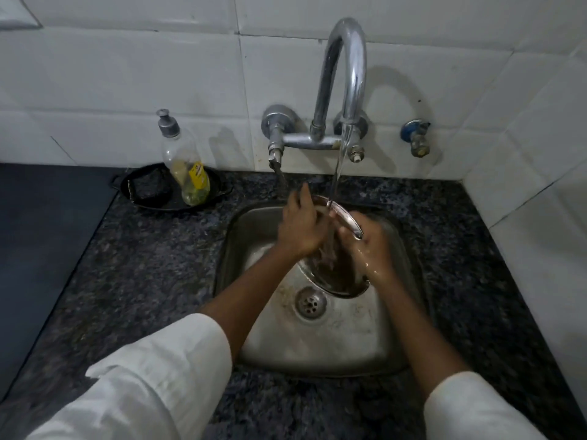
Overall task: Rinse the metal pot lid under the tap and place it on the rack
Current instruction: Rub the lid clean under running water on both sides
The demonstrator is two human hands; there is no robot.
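Observation:
The round metal pot lid (336, 274) is tilted over the steel sink (320, 341), its inner side facing me. Water runs from the curved chrome tap (346, 74) onto the lid's upper rim. My left hand (300, 227) lies flat against the lid's upper left, fingers spread over the surface. My right hand (370, 246), wet, grips the lid's right rim. No rack is in view.
A soap bottle (185, 163) stands in a black dish (152, 188) on the dark granite counter (149, 258) left of the sink. A tiled wall (158, 84) rises behind, with a side wall on the right and a small blue valve (416, 134).

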